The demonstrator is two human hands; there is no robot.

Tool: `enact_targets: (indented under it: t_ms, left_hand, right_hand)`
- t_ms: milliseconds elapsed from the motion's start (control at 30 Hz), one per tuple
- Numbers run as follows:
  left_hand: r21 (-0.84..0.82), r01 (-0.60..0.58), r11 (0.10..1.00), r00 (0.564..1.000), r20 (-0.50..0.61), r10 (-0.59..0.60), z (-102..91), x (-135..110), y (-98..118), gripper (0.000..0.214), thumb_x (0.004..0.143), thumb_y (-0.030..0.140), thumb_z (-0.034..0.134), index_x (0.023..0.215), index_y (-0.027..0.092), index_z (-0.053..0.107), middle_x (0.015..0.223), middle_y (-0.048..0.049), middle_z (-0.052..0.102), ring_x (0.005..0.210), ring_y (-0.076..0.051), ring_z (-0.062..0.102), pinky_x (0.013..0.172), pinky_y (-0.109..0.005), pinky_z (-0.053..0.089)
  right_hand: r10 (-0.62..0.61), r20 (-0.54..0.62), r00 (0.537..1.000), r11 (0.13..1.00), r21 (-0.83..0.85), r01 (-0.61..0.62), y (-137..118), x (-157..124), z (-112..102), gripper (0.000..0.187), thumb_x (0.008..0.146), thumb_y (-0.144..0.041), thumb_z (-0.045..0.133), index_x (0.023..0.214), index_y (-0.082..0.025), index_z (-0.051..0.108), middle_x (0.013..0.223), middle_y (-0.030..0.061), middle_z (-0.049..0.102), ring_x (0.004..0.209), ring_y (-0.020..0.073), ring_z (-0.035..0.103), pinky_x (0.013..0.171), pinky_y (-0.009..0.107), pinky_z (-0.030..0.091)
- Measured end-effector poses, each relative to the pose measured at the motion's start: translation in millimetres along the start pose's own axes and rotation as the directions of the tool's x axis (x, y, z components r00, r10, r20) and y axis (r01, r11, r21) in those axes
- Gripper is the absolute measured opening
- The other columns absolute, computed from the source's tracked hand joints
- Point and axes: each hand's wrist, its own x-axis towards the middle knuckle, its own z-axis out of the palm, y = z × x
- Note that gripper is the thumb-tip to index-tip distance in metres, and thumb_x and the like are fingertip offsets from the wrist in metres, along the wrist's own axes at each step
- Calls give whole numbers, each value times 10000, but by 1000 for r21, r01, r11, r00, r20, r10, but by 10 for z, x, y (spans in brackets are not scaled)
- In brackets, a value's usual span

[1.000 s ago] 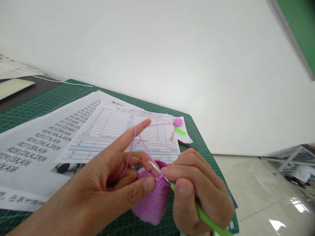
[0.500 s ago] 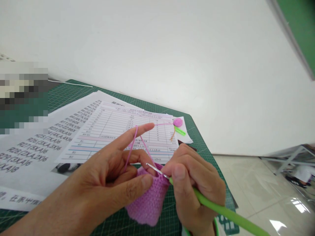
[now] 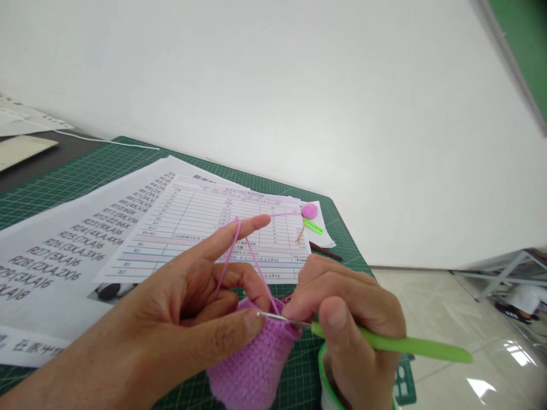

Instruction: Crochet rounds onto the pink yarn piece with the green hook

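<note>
My left hand (image 3: 205, 296) pinches the upper edge of a pink crochet piece (image 3: 254, 364) between thumb and fingers. Its index finger points out straight, with pink yarn (image 3: 256, 259) looped over it and running down to the work. My right hand (image 3: 350, 319) is closed around the green handle of a crochet hook (image 3: 397, 343). The hook's metal shaft lies across the top edge of the piece, its tip beside my left thumb. From my index fingertip the yarn stretches away to a small pink yarn ball (image 3: 309, 211).
Printed sheets (image 3: 205, 228) lie on a green cutting mat (image 3: 273, 191). Beside the ball sits a bright green clip-like item (image 3: 313, 226) with an orange strand. A green-rimmed container (image 3: 327, 381) stands under my right hand. A white wall rises behind; tiled floor lies right.
The hook has swung from a slant to nearly level, and my right hand has shifted slightly right and down. The crochet piece sits a little lower. My left hand has barely moved.
</note>
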Motion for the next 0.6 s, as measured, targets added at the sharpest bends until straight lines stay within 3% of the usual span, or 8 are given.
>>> enact_targets:
  t_ms: [100,200,433,600]
  left_hand:
    - [25,18,1000,1000,-22,-18,-12,-2,-45,872,713,328,791,1484,389,388,726,6,702,515,-120,505,433,-194,336]
    - [23,-39,999,996,-82,41,-10,18,-59,855,709,331,752,1491,325,408,692,-3,687,546,-159,550,453,-235,397]
    - [78,-42,996,991,-127,51,-11,35,-30,833,698,335,748,1472,343,442,703,-15,703,601,-202,602,482,-276,461]
    - [112,-22,993,990,-138,37,49,-15,-38,827,682,269,801,1431,407,477,699,3,708,550,-181,594,464,-261,478]
  right_hand:
    - [-34,39,999,997,77,31,-19,20,-28,373,952,-321,557,687,-110,711,566,18,623,537,74,542,511,232,415]
    - [-81,64,995,993,88,75,-41,39,-53,389,947,-333,562,695,-89,729,536,40,629,507,87,539,492,237,420]
    - [-107,198,974,993,-17,113,-59,68,-144,315,948,-227,510,766,-98,733,573,56,674,516,115,577,500,258,453]
    - [-52,282,958,976,-187,108,-112,52,-199,337,938,-174,477,685,-91,683,591,50,662,534,106,570,521,266,436]
